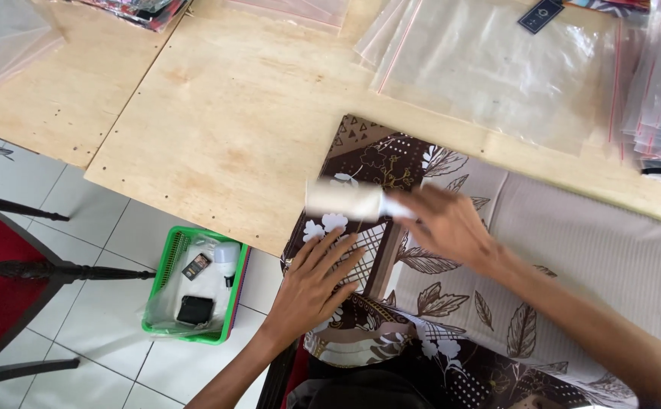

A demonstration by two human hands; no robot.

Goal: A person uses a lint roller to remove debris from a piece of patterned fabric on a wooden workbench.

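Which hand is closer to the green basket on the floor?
Left. The left hand lies flat on the patterned cloth, just right of the green basket. The right hand is farther right, holding a white roller.

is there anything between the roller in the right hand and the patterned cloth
Nothing visible. The right hand holds the white roller right over the brown patterned cloth, with no object between them. The left hand lies flat on the cloth nearer the person, beside the roller rather than under it.

I see a pale plywood counter point(224, 129) w/ brown leaf-print cloth point(497, 303) spread on its near edge, clear plastic bags point(497, 68) at the far side, and a green basket point(165, 261) on the tiled floor point(88, 227).
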